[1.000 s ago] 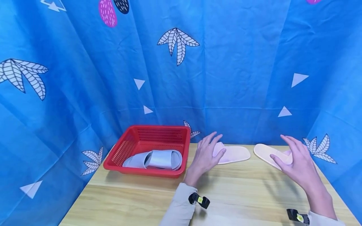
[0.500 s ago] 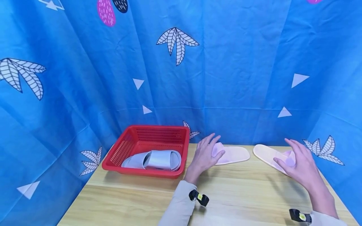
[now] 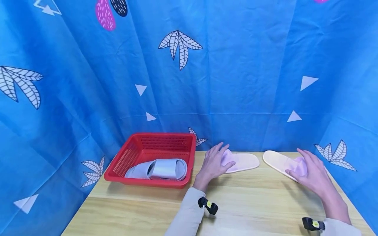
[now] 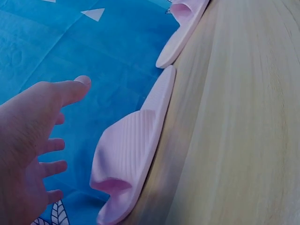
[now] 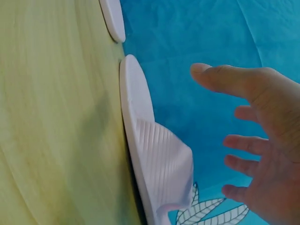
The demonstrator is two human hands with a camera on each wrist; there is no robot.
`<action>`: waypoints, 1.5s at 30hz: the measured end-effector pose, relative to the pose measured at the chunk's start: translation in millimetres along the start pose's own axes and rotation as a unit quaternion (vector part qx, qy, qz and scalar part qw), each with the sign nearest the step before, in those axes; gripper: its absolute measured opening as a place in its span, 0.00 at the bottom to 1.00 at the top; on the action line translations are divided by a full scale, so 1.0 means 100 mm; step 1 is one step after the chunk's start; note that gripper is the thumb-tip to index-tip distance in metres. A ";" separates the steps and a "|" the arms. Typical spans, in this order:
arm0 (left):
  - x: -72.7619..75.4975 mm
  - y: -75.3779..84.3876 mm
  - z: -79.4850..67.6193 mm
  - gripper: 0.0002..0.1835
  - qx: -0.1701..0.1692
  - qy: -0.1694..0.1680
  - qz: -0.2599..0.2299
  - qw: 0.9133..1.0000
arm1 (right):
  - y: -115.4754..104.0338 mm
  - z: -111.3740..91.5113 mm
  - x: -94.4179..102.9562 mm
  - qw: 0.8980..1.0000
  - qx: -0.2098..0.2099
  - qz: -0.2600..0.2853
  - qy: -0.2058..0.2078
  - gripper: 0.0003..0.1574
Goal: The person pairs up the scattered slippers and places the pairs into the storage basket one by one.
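Two pale pink slippers lie on the wooden table near its back edge, heels towards each other. My left hand (image 3: pixel 212 165) is spread just above the strap of the left slipper (image 3: pixel 243 162); the left wrist view shows a gap between the fingers and that slipper's ribbed strap (image 4: pixel 126 145). Over the right slipper (image 3: pixel 277 160) hovers my right hand (image 3: pixel 314 173), thumb apart from the fingers. In the right wrist view the hand (image 5: pixel 267 140) is clear of the ribbed strap (image 5: pixel 164 161). Neither hand holds anything.
A red perforated basket (image 3: pixel 116 178) stands on the table left of my left hand. Inside lie grey slide slippers (image 3: pixel 166 168), side by side at an angle. A blue patterned curtain (image 3: pixel 242 75) hangs behind and beside the wooden table (image 3: pixel 236 206).
My right hand has shifted slightly right and down over the right slipper. My left hand barely moves. The head view has shifted a little; slippers and basket stay in place.
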State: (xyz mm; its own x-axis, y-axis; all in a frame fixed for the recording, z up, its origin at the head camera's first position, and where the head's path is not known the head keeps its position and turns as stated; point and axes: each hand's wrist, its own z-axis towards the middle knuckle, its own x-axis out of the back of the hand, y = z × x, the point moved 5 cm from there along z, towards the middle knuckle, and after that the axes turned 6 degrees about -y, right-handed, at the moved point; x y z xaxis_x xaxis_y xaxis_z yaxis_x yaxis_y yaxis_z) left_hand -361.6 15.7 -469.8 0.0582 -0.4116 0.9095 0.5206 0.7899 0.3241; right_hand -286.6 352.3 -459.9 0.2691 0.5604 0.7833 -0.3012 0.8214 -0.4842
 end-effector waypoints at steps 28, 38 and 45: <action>-0.36 -0.17 0.13 0.52 0.042 -0.053 0.007 0.998 | 0.39 -0.07 -0.17 0.996 -0.065 -0.013 -0.062 0.69; -0.43 -0.18 0.13 0.55 0.037 -0.056 -0.002 0.998 | 0.43 -0.10 -0.19 0.994 -0.078 -0.032 -0.063 0.69; -0.42 -0.18 0.10 0.56 0.067 -0.064 -0.006 0.996 | 0.45 -0.12 -0.17 0.989 -0.113 -0.043 -0.079 0.70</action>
State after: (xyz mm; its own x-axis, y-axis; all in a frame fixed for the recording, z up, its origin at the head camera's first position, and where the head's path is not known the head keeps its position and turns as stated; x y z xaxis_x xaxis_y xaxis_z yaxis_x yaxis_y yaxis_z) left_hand -381.9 23.0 -511.8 -0.0614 -0.3656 0.9287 0.4024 0.8424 0.3583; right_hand -293.3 380.9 -499.8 0.1328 0.4778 0.8683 -0.0657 0.8784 -0.4734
